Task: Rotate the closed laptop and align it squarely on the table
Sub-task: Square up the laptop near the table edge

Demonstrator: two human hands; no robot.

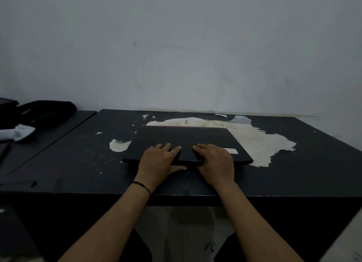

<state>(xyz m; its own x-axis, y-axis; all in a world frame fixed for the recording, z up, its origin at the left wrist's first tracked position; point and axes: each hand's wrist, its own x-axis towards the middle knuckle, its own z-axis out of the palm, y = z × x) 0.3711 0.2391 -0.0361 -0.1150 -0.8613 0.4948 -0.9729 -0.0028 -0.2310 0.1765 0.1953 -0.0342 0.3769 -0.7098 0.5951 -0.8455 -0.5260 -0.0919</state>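
- Left hand and right hand grip the near edge, fingers spread flat on the lid, thumbs below.
- The closed, flat black laptop lies straight ahead, long axis left-right, equally near both hands.
- It rests mid-way on the worn black table.

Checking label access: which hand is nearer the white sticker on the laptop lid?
Right. The right hand lies just beside the white sticker; the left hand rests farther left on the laptop.

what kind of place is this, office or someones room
Hard to say; probably a plain workroom or makeshift office. A worn black table with its surface peeling stands against a bare white wall, a closed laptop lies on it, and a black bag sits on the neighbouring table.
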